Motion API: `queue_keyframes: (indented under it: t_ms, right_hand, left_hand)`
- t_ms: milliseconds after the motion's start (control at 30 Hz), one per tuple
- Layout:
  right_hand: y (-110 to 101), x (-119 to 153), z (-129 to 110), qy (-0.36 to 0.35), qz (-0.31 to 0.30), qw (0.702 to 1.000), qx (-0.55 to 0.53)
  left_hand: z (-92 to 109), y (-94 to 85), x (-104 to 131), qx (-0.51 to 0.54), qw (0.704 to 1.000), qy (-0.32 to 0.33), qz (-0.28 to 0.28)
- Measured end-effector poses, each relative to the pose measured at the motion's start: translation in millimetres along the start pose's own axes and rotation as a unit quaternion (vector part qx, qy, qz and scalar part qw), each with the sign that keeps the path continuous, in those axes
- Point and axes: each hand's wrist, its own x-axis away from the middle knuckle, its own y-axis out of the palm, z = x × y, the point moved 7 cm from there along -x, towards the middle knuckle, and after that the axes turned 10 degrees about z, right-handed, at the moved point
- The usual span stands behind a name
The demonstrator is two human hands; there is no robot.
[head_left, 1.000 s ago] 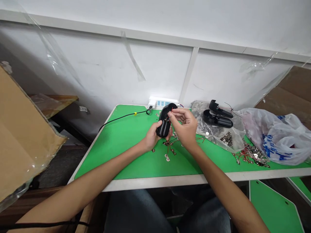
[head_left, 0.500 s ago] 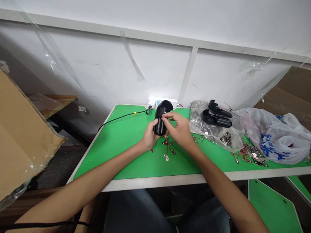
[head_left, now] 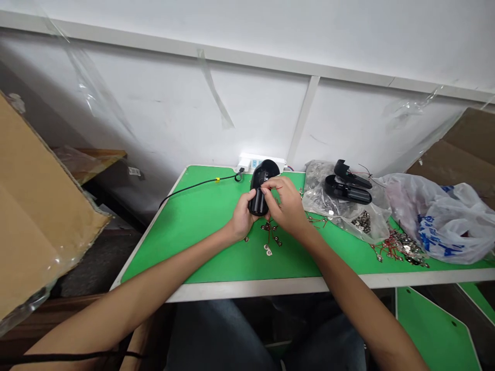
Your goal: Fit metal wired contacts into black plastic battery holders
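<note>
A black plastic housing (head_left: 258, 201), rounded at the bottom with a hollow wider top, stands tilted above the green tabletop. My left hand (head_left: 243, 219) is wrapped round its lower left side, thumb on the front edge. Over the middle of the housing my right hand (head_left: 284, 203) pinches thumb and forefinger together; a thin red wire (head_left: 277, 187) shows at these fingers. What else the fingertips hold is too small to make out. Below the hands lie small metal battery contacts (head_left: 267, 250) with red wires.
A clear bag (head_left: 317, 198) carries two more black housings (head_left: 348, 189). Loose wired contacts (head_left: 406, 247) and a white plastic bag (head_left: 456, 221) lie to the right. A power strip (head_left: 263, 161) with a black cable (head_left: 193, 186) is at the back; cardboard (head_left: 42, 206) stands left.
The red wire now shows at my right fingertips. Both hands keep hold at the housing, with barely any shift; the whole view has moved slightly.
</note>
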Motion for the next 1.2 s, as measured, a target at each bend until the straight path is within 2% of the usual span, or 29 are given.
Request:
queue_keyframes:
  t_ms: [100, 333, 500, 700, 1200]
  right_hand:
    - [1.1, 1.4, -0.6, 0.002, -0.001, 1.000, 0.005]
    - [-0.2, 2.8, -3.0, -0.018, 0.029, 0.999, 0.035]
    - [1.3, 2.1, -4.1, -0.035, 0.026, 0.998, 0.041]
    - [2.0, 2.3, -3.9, -0.038, 0.021, 0.999, 0.032]
    - [0.6, 5.0, -8.0, -0.027, 0.059, 0.998, -0.003]
  left_hand:
    - [1.0, -2.2, -0.2, -0.006, 1.000, 0.019, 0.010]
    - [-1.9, -4.2, -0.9, -0.015, 0.999, 0.014, 0.028]
    - [1.1, -4.1, -3.6, -0.038, 0.996, 0.053, 0.064]
    - [7.8, 0.1, -2.3, -0.078, 0.991, 0.099, 0.047]
    - [4.5, -2.4, -2.0, -0.103, 0.989, 0.093, 0.055]
